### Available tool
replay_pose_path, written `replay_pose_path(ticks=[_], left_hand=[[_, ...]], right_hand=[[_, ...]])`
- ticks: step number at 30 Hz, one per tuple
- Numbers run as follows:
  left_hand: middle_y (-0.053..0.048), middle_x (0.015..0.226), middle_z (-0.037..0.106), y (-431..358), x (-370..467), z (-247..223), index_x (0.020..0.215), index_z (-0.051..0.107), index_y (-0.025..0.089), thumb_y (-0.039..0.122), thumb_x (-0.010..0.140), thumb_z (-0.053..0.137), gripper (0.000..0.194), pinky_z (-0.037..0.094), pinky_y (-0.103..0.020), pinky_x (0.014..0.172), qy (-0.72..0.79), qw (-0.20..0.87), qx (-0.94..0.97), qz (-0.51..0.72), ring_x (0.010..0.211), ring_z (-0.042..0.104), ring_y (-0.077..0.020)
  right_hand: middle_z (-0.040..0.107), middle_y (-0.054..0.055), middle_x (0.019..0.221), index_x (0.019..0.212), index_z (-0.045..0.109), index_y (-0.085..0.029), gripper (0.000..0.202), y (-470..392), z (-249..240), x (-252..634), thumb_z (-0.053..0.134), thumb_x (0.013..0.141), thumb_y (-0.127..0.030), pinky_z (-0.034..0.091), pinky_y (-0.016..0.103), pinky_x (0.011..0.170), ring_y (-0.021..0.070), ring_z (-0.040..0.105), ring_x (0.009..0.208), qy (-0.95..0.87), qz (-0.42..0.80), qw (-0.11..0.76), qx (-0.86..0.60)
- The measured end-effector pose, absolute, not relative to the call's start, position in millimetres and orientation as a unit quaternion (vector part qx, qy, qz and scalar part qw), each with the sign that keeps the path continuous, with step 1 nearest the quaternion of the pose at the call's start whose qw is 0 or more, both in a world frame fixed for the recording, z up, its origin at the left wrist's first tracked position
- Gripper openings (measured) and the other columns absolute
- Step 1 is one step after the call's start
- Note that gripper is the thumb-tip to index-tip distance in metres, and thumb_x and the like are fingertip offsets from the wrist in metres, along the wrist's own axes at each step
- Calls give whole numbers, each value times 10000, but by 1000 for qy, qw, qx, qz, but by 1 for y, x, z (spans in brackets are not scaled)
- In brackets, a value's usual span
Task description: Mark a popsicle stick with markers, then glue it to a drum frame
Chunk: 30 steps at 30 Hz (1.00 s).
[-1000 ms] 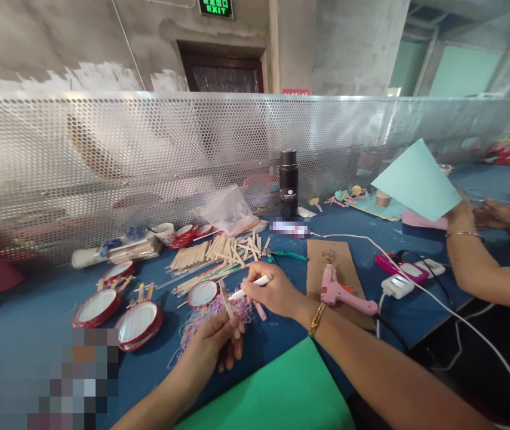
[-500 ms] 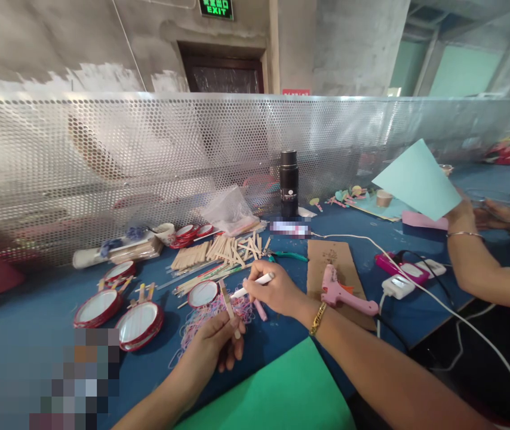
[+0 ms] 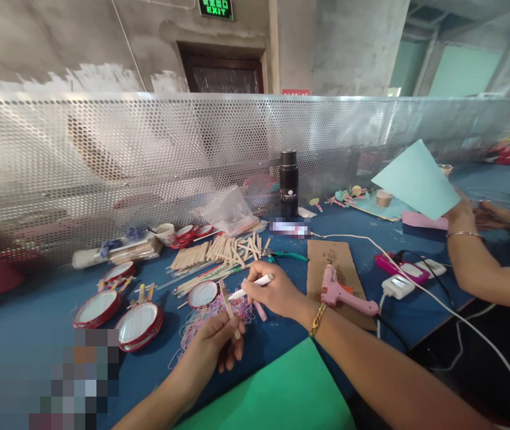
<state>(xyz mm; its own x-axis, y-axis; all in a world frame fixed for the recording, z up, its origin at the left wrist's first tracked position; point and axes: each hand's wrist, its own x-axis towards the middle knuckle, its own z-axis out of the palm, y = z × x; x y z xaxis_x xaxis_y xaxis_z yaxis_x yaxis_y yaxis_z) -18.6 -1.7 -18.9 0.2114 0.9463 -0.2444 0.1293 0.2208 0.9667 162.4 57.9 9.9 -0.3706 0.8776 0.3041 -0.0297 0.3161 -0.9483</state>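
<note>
My left hand (image 3: 220,340) pinches a flat wooden craft stick (image 3: 227,301), holding it upright at a slant. In my right hand (image 3: 270,289) is a white marker pen (image 3: 251,286), its tip against or very close to the stick's upper part. Beneath both hands lies a tangle of pink and purple string (image 3: 194,325). Just behind it sits a small round red-rimmed disc (image 3: 203,294) with a pale face. A heap of loose craft sticks (image 3: 226,249) lies farther back. Green sheet material (image 3: 277,388) spreads below my wrists.
Several red-rimmed drums (image 3: 140,322) stand at left. To the right, a pink glue gun (image 3: 344,292) rests on cardboard (image 3: 315,263), near a charger (image 3: 398,285) and white cable. A black bottle (image 3: 288,185) stands behind. A co-worker's hand (image 3: 461,212) holds light-blue paper (image 3: 418,179).
My right hand and the marker have shifted very slightly left along the stick. My left hand and the co-worker's hands look almost unchanged.
</note>
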Motion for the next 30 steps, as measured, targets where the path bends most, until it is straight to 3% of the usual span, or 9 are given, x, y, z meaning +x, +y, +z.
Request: replay_pose_path(ticks=[30], left_hand=[[37, 469, 607, -1, -17, -17, 768, 586, 183, 700, 720, 671, 526, 276, -163, 334, 521, 583, 515, 351, 338, 454, -68]], right_hand=[[598, -52, 574, 704, 484, -204, 169, 61, 9, 163, 616, 803, -241, 352, 194, 379, 79, 492, 356, -669, 489, 462, -316]])
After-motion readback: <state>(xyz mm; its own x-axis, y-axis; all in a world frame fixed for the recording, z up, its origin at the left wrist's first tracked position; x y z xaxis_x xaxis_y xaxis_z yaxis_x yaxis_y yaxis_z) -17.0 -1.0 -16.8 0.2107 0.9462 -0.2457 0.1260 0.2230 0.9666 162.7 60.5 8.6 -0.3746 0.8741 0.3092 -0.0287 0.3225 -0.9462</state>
